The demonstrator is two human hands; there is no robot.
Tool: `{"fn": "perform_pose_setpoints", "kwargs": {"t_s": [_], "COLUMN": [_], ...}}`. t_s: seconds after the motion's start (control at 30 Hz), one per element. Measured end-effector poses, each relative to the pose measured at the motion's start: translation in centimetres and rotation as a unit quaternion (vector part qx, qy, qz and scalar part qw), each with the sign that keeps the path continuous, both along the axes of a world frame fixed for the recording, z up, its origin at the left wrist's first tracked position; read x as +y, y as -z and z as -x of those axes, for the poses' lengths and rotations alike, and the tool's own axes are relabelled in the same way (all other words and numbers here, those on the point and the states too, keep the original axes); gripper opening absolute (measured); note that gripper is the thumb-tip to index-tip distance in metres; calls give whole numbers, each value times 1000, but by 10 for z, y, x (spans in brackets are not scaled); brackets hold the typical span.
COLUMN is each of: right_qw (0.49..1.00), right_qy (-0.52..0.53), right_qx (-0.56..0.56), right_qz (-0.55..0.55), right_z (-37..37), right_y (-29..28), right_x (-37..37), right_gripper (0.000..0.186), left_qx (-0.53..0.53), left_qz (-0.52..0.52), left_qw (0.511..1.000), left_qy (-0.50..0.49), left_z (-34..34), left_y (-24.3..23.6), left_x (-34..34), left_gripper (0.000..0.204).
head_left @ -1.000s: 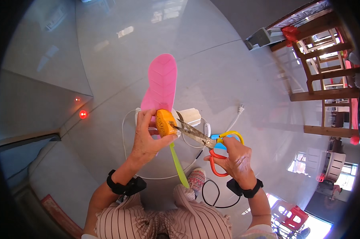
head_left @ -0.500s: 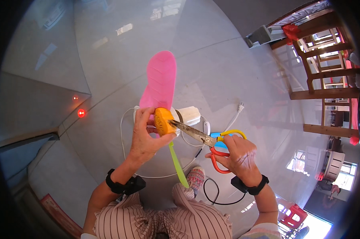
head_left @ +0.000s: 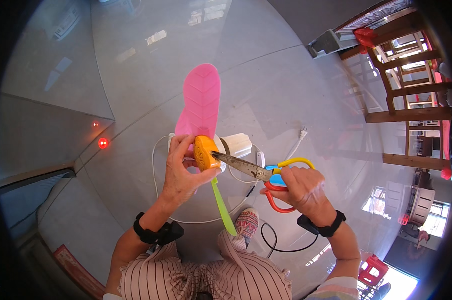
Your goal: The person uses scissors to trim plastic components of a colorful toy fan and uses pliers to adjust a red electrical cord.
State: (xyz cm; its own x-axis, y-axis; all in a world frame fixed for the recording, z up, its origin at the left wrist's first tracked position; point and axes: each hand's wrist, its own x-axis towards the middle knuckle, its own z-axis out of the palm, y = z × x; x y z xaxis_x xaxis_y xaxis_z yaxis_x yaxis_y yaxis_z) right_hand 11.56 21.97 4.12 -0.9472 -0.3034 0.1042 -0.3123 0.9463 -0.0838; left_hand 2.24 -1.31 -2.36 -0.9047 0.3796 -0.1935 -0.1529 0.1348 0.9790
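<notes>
My left hand (head_left: 178,170) grips the orange hub cap (head_left: 204,154) of a small fan between thumb and fingers. A broad pink fan blade (head_left: 203,97) with leaf-like veins rises from the hub, and a slim green blade (head_left: 223,207) points down toward my leg. The white fan body (head_left: 237,144) lies behind the hub, partly hidden. My right hand (head_left: 305,190) is closed round the red and yellow handles of a pair of scissors (head_left: 243,167). Their worn blades are together, with the tips against the right side of the hub cap.
A white cord (head_left: 206,221) loops over the grey floor (head_left: 266,95), ending in a plug (head_left: 303,133). A flat blue piece (head_left: 274,175) shows behind the scissor handles. My foot in a patterned sock (head_left: 247,223) is just below. Wooden frames (head_left: 408,116) stand at the right.
My right hand has shifted slightly right, and the scissor handles have turned a little with it. The scissor tips stay at the hub cap. My left hand holds its place.
</notes>
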Motion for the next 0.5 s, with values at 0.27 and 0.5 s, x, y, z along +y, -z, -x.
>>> {"fn": "perform_pose_setpoints", "kwargs": {"t_s": [0.27, 0.5], "right_qw": [986, 969], "right_qy": [12, 11], "right_qx": [-138, -199], "right_qz": [97, 145], "right_z": [14, 22], "right_y": [-8, -11], "right_x": [11, 17], "right_gripper": [45, 49], "left_qx": [-5, -6], "left_qz": [-2, -10], "left_qw": [1000, 1000], "left_qy": [-18, -25], "left_z": [-1, -1], "left_y": [2, 0], "left_x": [3, 2], "left_gripper": [69, 68]}}
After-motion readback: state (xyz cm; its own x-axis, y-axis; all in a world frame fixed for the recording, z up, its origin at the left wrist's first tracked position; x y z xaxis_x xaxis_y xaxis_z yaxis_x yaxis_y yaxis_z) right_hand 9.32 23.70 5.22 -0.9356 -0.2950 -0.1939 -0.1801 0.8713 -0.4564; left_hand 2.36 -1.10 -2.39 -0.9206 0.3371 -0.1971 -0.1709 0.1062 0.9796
